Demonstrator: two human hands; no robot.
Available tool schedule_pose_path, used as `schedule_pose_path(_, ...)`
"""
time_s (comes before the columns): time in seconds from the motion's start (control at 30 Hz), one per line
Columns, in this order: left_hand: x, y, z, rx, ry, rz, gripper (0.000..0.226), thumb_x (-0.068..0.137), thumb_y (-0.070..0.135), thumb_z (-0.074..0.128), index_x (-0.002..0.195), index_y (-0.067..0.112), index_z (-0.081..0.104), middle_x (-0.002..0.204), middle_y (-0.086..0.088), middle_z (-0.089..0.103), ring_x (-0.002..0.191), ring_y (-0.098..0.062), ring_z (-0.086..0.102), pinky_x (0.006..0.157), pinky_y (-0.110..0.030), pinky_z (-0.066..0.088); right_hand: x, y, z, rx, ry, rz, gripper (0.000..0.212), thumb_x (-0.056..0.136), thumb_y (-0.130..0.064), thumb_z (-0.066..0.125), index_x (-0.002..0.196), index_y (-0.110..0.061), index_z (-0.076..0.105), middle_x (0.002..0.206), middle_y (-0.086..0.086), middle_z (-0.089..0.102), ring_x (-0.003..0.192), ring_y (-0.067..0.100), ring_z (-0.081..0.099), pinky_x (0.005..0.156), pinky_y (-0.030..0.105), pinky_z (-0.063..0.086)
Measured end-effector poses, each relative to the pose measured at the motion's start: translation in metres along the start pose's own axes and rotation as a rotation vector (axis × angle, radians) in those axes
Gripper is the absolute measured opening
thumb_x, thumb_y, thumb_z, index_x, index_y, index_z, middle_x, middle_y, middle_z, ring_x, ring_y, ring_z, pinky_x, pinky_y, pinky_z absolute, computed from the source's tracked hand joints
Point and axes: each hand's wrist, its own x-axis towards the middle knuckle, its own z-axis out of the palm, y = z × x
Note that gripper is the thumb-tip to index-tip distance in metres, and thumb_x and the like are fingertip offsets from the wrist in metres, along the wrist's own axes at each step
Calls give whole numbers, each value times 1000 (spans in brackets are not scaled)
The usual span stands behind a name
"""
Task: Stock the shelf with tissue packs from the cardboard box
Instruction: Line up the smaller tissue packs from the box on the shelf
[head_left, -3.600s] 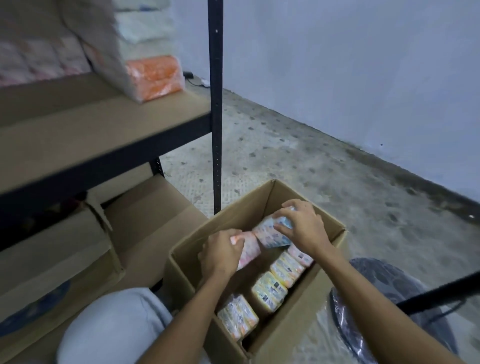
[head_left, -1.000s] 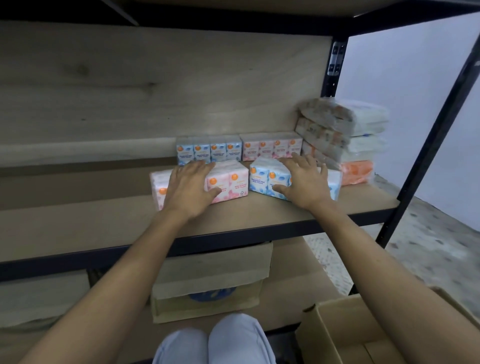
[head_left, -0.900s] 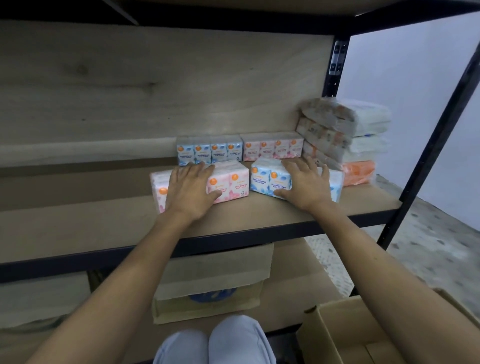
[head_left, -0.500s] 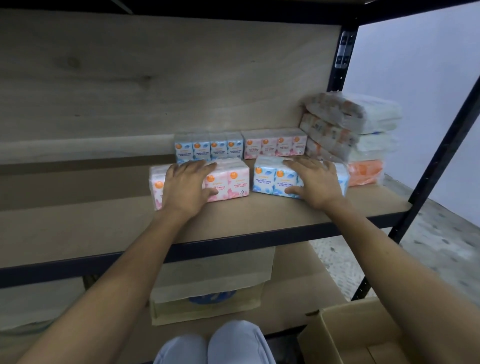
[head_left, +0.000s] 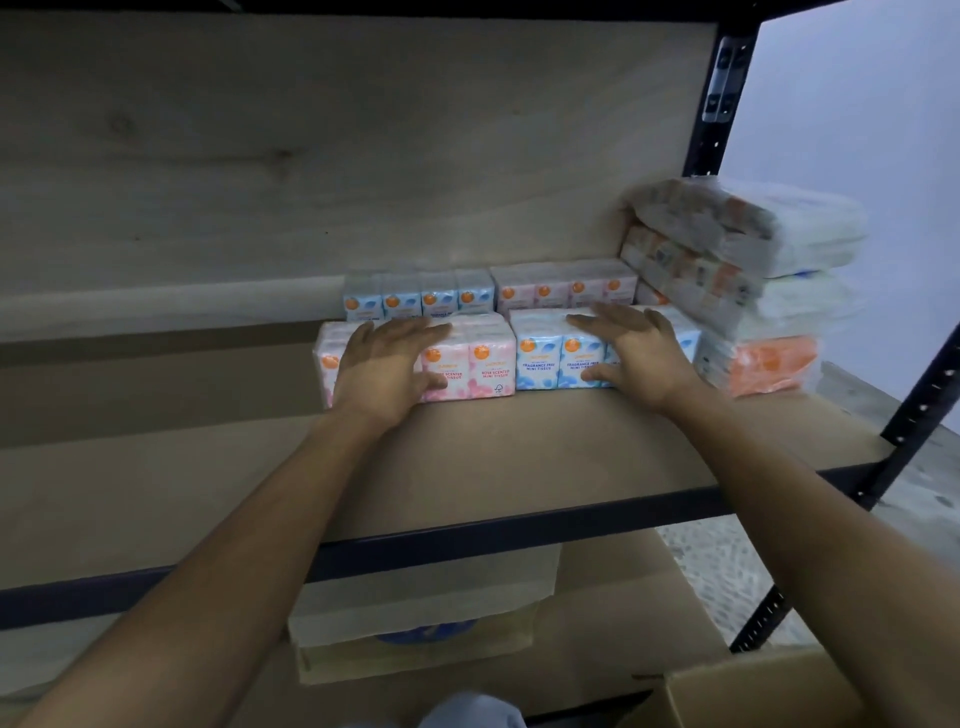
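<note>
- Your left hand (head_left: 382, 371) lies flat over the pink tissue pack (head_left: 470, 364), palm on its top and front, thumb pressed low against the front face. Fingers are spread and point toward 12 o'clock; it presses the pack rather than clenching it.
- Your right hand (head_left: 631, 358) covers the blue tissue pack (head_left: 553, 364) the same way, fingers splayed across the top, thumb against the lower front at about 9 o'clock from the palm. It is not closed around the pack.
- The two packs stand side by side on the shelf (head_left: 467, 457), touching at the middle, pink on the left, blue on the right. Printed fronts face you; the pink reads "rose scented mini tissue", the blue "fragrance free mini tissue".
- Directly behind them, at 12 o'clock, is a back row: a blue pack (head_left: 418, 299) behind the pink one and a pink pack (head_left: 563, 291) behind the blue one, both against the wooden back panel (head_left: 311, 182).
- At 3 o'clock of the blue front pack sits a stack of wrapped tissue bundles (head_left: 748, 270), the lowest one orange, just beside your right hand's pack.
- The cardboard box (head_left: 748, 696) shows only as a corner at 5 o'clock, below the shelf edge; its contents are out of view.
- Under the shelf at 6 o'clock rests another carton (head_left: 421, 623) with its flap raised.
</note>
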Motion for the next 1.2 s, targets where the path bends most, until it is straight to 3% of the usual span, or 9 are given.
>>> schedule_pose_path(0.37, 34, -3, 17, 26, -3, -4, 66, 81, 44, 68, 140, 37, 41, 150, 7, 39, 139, -16, 31, 116, -40, 15, 44, 30, 21, 58, -2, -66, 73, 80, -38, 71, 143, -35, 36, 155, -2, 30, 143, 20, 25, 116, 45, 14)
schedule_pose_path(0.67, 49, -12, 33, -13, 103, 31, 68, 74, 39, 76, 136, 32, 49, 145, 3, 47, 135, -20, 40, 114, -41, 19, 60, 33, 28, 74, 63, -93, 76, 74, -31, 77, 141, -31, 42, 151, 2, 37, 140, 23, 31, 113, 38, 14)
schedule_pose_path(1.2, 61, -21, 45, -14, 160, 75, 69, 74, 40, 76, 137, 30, 50, 144, 0, 48, 135, -23, 41, 114, -43, 20, 72, 40, 38, 70, 114, -123, 77, 72, -33, 79, 140, -31, 43, 148, 5, 42, 138, 26, 35, 111, 46, 20)
